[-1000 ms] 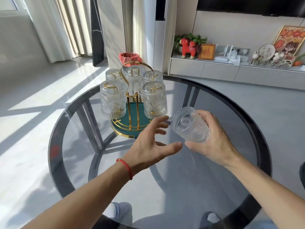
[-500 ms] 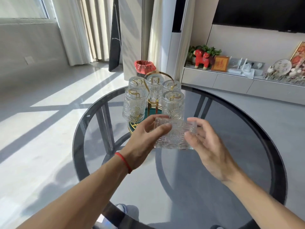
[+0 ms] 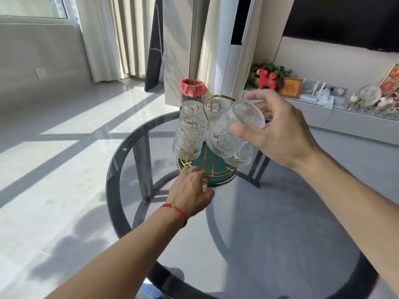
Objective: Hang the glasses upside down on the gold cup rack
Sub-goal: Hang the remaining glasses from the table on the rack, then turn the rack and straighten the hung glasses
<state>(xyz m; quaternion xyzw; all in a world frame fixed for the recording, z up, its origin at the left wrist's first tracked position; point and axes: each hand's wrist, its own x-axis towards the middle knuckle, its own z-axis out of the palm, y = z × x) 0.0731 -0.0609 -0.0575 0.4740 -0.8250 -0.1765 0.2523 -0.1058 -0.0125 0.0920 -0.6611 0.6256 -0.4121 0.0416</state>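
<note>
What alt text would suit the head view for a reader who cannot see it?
A right hand holds a ribbed glass tilted, base up, over a gold cup rack already carrying upside-down glasses, on a round glass table. The left hand rests at the rack's green base.

Counted items on the glass bench (image 3: 280, 244).
Five glasses: four hanging (image 3: 190, 137) on one gold rack (image 3: 212, 169), one held (image 3: 233, 130); two hands (image 3: 278, 134).
</note>
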